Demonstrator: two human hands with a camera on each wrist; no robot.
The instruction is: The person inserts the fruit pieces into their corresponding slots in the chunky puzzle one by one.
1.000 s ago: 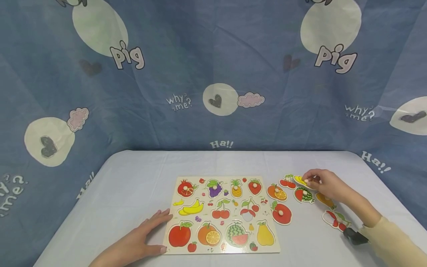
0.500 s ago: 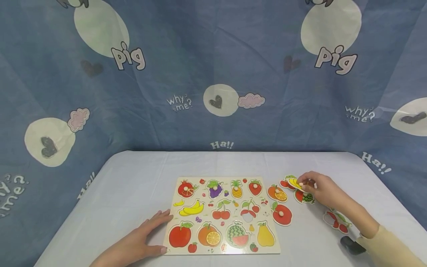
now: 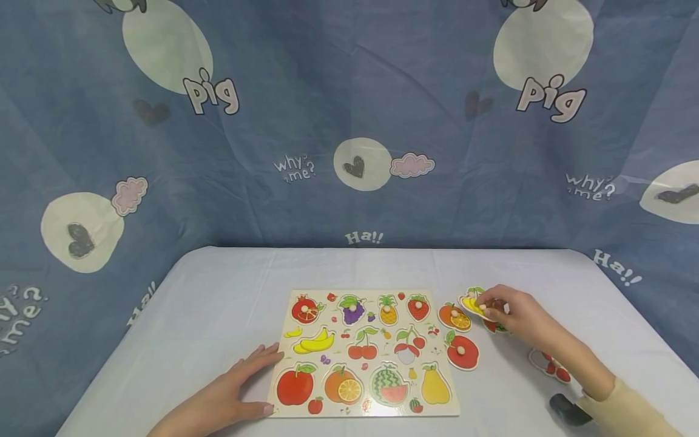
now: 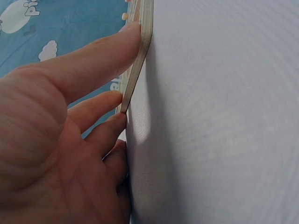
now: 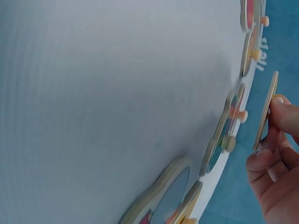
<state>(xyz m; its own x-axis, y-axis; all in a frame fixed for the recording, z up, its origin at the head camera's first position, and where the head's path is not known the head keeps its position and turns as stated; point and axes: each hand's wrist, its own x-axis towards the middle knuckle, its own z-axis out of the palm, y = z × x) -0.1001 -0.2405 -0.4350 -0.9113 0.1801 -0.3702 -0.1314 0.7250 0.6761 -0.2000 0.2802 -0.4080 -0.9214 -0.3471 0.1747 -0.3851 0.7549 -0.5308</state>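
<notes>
My left hand (image 3: 218, 391) lies at the left side of the fruit puzzle board (image 3: 318, 377), thumb at its near corner and fingertips on its edge. In the left wrist view the thumb (image 4: 103, 58) touches the board's edge. My right hand (image 3: 519, 312) pinches the knob of a banana puzzle piece (image 3: 470, 304), raised above the other pieces. From the right wrist, this banana piece (image 5: 267, 112) appears edge-on, clear of the table. Pomegranate, grapes (image 3: 352, 312), pineapple and strawberry pieces with knobs sit in the board's top row.
Right of the board lie an orange piece (image 3: 453, 318), a red apple piece (image 3: 464, 355) and a partly covered watermelon piece (image 3: 493, 326). A cherry piece (image 3: 548, 364) lies near the right forearm. A dark object (image 3: 568, 409) is beside the sleeve. Patterned blue cloth hangs behind the table.
My right hand has lifted the banana piece and carried it left toward the board, above the cherry and watermelon pieces. The left hand and board stay in place.
</notes>
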